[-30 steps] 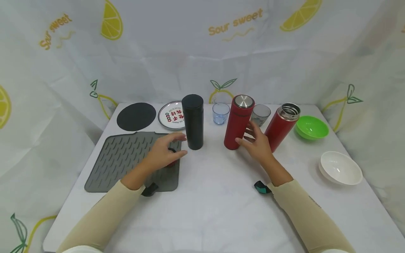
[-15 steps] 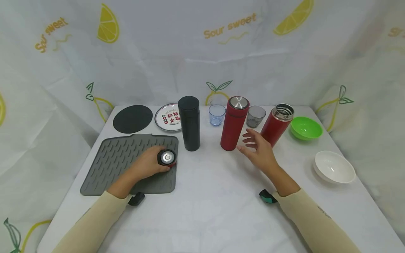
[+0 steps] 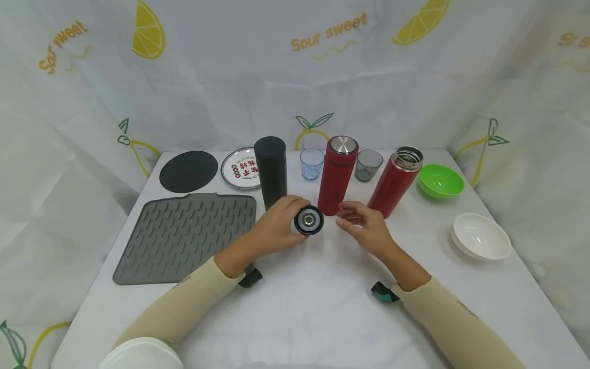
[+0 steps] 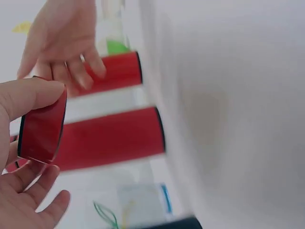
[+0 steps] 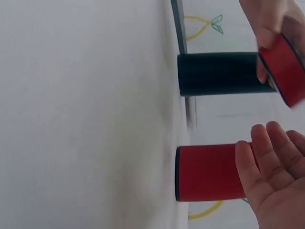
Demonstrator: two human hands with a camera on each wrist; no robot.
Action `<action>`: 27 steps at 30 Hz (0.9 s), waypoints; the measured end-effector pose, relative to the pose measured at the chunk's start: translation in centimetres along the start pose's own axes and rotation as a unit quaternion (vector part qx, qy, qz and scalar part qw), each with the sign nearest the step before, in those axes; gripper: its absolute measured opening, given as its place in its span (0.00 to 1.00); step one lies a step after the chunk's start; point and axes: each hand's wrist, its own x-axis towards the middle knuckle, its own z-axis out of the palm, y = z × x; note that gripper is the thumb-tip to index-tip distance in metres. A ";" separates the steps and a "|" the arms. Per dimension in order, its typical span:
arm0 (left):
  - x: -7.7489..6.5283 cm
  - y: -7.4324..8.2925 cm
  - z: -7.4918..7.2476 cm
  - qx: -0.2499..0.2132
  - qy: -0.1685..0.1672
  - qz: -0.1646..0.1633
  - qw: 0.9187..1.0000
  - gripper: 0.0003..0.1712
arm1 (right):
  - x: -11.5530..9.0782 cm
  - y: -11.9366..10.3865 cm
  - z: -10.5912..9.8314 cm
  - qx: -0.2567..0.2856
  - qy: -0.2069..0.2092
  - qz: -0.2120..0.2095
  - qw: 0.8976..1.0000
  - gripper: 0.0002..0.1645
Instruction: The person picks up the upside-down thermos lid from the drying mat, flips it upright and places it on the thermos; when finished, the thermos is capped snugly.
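Observation:
Raised over the table's middle, my left hand (image 3: pixel 279 228) grips a red thermos lid (image 3: pixel 309 220); its round metal underside with a black ring faces the head camera. In the left wrist view the lid's red side (image 4: pixel 44 126) sits between thumb and fingers. My right hand (image 3: pixel 367 230) is just to the right of the lid, fingers loosely bent and holding nothing. Behind the hands stands a closed red thermos (image 3: pixel 338 177) with a silver top. To its right, an open red thermos (image 3: pixel 394 187) shows its bare steel mouth. A black thermos (image 3: pixel 271 169) stands behind my left hand.
A grey ridged mat (image 3: pixel 184 238) lies on the left, with a black round mat (image 3: pixel 189 171) and a printed plate (image 3: pixel 241 168) behind it. A blue glass (image 3: pixel 312 164) and grey glass (image 3: pixel 367 165) stand at the back. Green bowl (image 3: pixel 441 181) and white bowl (image 3: pixel 481 237) are right.
My left hand has taken hold of the lid on the grey mat, lifted it and carried it right. My right hand has drawn back from the closed red thermos and sits slightly lower.

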 end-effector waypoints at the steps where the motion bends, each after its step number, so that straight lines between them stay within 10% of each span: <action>1: 0.5 0.3 0.3 0.005 0.008 0.015 1.000 0.39 | 0.1 -0.1 0.3 0.001 -0.008 -0.003 1.000 0.29; 7: 2.4 1.7 1.4 0.013 0.030 0.060 0.998 0.39 | 0.4 -0.7 1.0 -0.011 -0.012 -0.023 1.000 0.30; 12: 2.9 1.8 1.0 -0.145 -0.046 -0.072 0.986 0.45 | 0.5 -1.5 0.5 0.001 0.023 -0.034 0.999 0.29; 14: 3.2 1.8 0.7 -0.236 -0.079 -0.161 0.955 0.45 | 0.5 -1.7 0.3 0.011 0.033 -0.048 0.998 0.29; 17: 3.9 1.7 0.6 -0.366 -0.106 -0.261 0.887 0.39 | 0.7 -1.9 0.2 0.016 0.041 -0.085 0.995 0.29; 21: 5.0 2.1 0.7 -0.475 -0.103 -0.290 0.825 0.30 | 1.0 -1.7 0.0 -0.019 0.051 -0.151 0.987 0.28; 23: 5.5 2.5 0.6 -0.476 -0.088 -0.273 0.831 0.31 | 1.2 -1.4 -0.5 -0.049 0.064 -0.184 0.980 0.31; 27: 6.7 3.8 -0.6 -0.408 -0.053 -0.201 0.889 0.37 | 1.0 -1.6 -2.2 -0.067 0.127 -0.246 0.959 0.33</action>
